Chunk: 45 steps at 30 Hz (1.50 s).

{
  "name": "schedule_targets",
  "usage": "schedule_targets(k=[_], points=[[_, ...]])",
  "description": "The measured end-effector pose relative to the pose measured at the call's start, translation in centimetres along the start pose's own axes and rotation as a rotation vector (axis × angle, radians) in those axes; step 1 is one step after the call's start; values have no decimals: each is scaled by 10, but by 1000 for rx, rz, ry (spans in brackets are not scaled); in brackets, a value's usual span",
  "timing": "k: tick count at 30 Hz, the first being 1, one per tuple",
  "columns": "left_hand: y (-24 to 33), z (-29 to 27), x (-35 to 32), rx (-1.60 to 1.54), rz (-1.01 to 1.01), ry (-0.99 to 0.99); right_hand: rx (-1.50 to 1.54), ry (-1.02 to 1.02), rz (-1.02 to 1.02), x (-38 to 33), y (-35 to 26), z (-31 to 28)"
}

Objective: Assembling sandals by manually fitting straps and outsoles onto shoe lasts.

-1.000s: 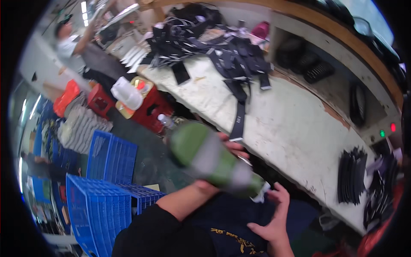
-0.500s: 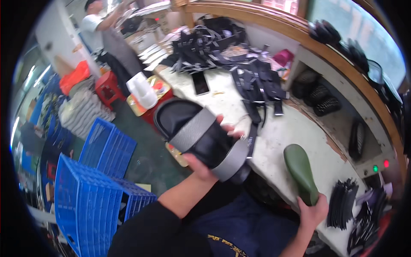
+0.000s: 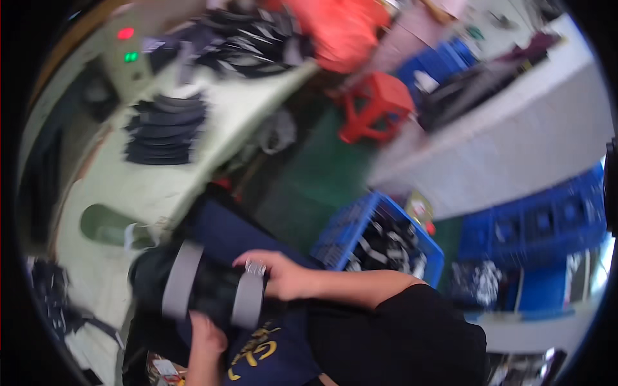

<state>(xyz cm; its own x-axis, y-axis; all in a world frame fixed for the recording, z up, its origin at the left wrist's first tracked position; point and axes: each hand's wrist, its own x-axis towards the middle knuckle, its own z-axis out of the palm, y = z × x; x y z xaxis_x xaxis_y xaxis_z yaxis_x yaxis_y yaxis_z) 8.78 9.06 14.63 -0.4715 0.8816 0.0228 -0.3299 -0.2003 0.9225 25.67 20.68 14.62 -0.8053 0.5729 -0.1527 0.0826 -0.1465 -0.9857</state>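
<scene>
A black sandal with two wide grey straps is held low in front of me, blurred by motion. My left hand grips its near side by the lower end of one strap. From the other side, my right hand closes around the end with the second strap, beside a shiny buckle-like piece. On the pale worktable just beyond the sandal lies a green shoe last, with something whitish at one end. Neither hand touches the last.
A fanned stack of dark strips lies on the table, with a heap of black straps behind. A red stool stands on the green floor. A blue crate of dark pieces is right of my arm.
My view has swung to the right. The right hand has let go of the green last, which now lies on the table, and has joined the left hand on the sandal.
</scene>
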Motion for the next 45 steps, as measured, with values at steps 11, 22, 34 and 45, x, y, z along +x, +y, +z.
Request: schedule_targets(k=[11, 22, 34, 45], points=[[-33, -73, -20, 325, -435, -76, -108, 1870, 106, -378, 148, -166], [-16, -137, -76, 447, -213, 353, -253, 752, 144, -74, 117, -168], [-32, -163, -78, 804, -250, 186, -1301, -173, -674, 435, -117, 239], [-7, -184, -65, 631, -403, 4, -1370, -273, -590, 600, -87, 289]])
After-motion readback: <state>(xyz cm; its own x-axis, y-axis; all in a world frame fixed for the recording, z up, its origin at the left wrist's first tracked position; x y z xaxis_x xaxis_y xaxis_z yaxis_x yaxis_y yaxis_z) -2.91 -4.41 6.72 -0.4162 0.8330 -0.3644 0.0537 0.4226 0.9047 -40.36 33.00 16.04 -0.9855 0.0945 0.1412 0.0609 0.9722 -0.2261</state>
